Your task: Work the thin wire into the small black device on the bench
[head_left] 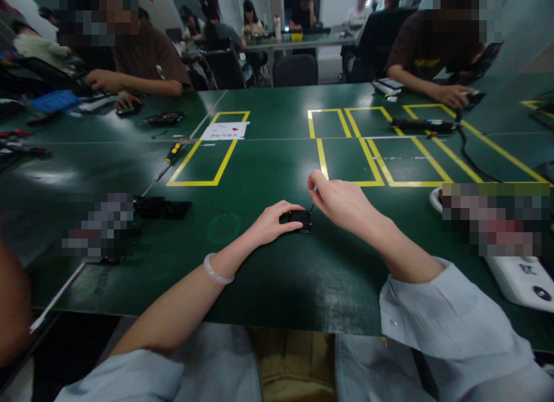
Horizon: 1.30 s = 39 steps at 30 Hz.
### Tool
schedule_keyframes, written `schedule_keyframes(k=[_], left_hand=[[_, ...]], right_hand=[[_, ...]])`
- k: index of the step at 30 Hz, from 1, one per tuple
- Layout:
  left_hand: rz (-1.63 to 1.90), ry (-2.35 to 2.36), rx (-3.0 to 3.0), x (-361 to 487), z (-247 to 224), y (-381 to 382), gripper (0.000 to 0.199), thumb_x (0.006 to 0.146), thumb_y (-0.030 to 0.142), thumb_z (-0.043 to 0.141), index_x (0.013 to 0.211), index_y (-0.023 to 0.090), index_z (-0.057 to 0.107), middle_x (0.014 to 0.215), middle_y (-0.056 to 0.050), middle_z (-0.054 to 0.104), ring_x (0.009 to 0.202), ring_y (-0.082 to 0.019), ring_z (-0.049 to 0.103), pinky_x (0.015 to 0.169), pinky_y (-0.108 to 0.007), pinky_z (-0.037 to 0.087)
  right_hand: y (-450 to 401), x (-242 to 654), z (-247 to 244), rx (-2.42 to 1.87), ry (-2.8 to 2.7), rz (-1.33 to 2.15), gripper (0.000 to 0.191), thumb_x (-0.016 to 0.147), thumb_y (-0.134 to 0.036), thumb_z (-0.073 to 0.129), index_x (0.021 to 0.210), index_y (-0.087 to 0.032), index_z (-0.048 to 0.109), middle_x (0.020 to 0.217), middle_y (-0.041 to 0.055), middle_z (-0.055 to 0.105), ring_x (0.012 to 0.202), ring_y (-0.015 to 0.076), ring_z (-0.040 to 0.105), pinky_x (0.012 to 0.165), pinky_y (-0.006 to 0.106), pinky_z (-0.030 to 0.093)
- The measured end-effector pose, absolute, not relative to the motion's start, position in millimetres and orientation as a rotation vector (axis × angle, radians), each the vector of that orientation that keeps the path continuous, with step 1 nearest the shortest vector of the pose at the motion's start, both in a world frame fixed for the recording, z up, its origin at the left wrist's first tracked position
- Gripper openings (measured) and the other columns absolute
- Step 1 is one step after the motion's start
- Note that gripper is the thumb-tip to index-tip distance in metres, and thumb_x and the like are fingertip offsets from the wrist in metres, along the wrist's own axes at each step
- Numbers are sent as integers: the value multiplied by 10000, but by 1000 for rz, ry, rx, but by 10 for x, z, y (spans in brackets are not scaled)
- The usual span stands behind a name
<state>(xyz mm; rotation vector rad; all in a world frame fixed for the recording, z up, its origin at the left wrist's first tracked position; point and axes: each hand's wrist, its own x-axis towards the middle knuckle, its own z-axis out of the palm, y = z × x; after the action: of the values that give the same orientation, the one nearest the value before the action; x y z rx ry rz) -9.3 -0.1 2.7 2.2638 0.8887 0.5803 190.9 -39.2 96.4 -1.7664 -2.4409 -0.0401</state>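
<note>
Dark green tabletop [268, 298] spreads around a small black block [300, 219], with yellow tape outlines [320, 159] laid out beyond it. Past the far edge, two people sit across the table, one [149, 64] to the far left of the block and one [433, 61] to its far right, and more people sit in the room behind them.

The block lies on the table between the two hands. The left hand [277, 222] has it pinched from its left side, thumb on the near part and fingers over the far part, nearly closed. The right hand [340, 201] hovers just beyond the block and to its right, its fingers curled in close to the thumb. A thin dark rod [311, 208] runs between this hand and the block; whether the fingers grip it cannot be made out.

Well left of the block are black pieces [149, 207]; farther off on that side lies a yellow-and-black screwdriver [174, 152].
</note>
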Motion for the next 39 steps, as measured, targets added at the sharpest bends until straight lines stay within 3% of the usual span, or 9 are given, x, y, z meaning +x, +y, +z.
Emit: schedule_keyframes(k=[7, 14, 24, 31, 39], left_hand=[[596, 881, 2263, -101, 9, 5, 393, 857, 452, 617, 1186, 236, 612, 1068, -29, 605, 986, -195, 586, 900, -310, 430], [587, 875, 2265, -100, 16, 2, 393, 866, 452, 606, 1192, 233, 612, 1074, -42, 602, 991, -205, 583, 913, -326, 427], [584, 896, 2263, -94, 19, -2, 399, 856, 457, 610, 1184, 230, 613, 1069, -48, 603, 995, -216, 584, 907, -334, 437], [571, 889, 2255, -99, 24, -5, 396, 862, 451, 604, 1194, 235, 611, 1097, -49, 606, 1016, -219, 581, 937, -344, 428], [580, 885, 2263, -92, 35, -7, 396, 860, 452, 606, 1187, 230, 614, 1047, -46, 601, 982, -214, 583, 888, -327, 440]], right_hand=[[-417, 1911, 971, -1722, -2414, -35, 260, 929, -286, 314, 1114, -195, 472, 845, 58, 693, 663, 183, 610, 527, 273, 218], [-411, 1910, 990, -1754, -2455, -54, 288, 968, -380, 305, 1068, -202, 509, 825, 63, 694, 684, 190, 618, 526, 275, 209], [-415, 1919, 971, -1732, -2418, -20, 258, 924, -289, 337, 1125, -197, 471, 856, 58, 692, 678, 186, 611, 532, 271, 222], [-412, 1903, 992, -1746, -2444, -28, 306, 970, -412, 303, 1052, -205, 512, 808, 53, 690, 676, 186, 615, 517, 272, 194], [-374, 1934, 921, -1718, -2402, -40, 242, 940, -304, 334, 1115, -198, 464, 804, 42, 683, 648, 183, 607, 508, 266, 195]])
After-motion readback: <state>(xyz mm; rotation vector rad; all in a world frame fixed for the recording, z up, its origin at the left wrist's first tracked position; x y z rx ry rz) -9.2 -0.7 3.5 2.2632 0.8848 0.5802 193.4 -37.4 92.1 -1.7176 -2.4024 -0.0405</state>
